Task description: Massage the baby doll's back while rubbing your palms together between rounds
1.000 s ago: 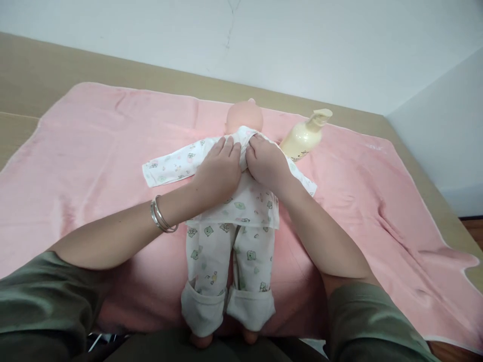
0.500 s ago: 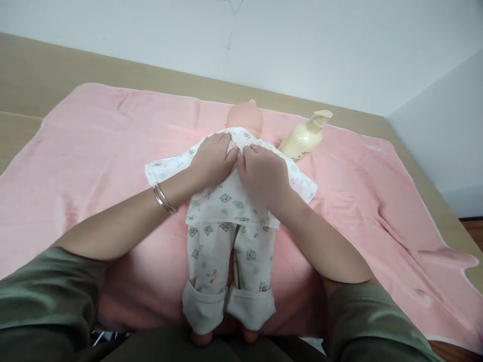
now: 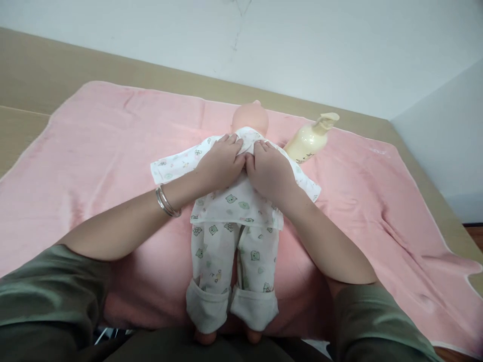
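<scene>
A doll in a white patterned shirt (image 3: 236, 203) and matching trousers (image 3: 215, 256) lies stretched out, with its bare head (image 3: 251, 116) away from me. My left hand (image 3: 222, 163) presses on the upper part of the shirt, fingers curled and thumb turned inward. Opposite it, my right hand (image 3: 271, 168) bears on the same spot. Both thumbs nearly meet over the middle, and cloth is bunched between the hands just below the collar. My fingertips are partly hidden in the folds. Which way the doll faces, I cannot tell.
A pink blanket (image 3: 121, 130) covers most of the wooden surface (image 3: 33, 65). Beyond the doll's right-hand sleeve, a cream pump bottle (image 3: 307, 143) leans on the blanket. A pale wall (image 3: 169, 30) rises behind. The doll's feet (image 3: 206, 337) reach the near edge by my body.
Both hands have slid slightly towards me along the shirt, and more cloth is gathered below the collar. The whole view has shifted a little; the bottle and doll stay in place.
</scene>
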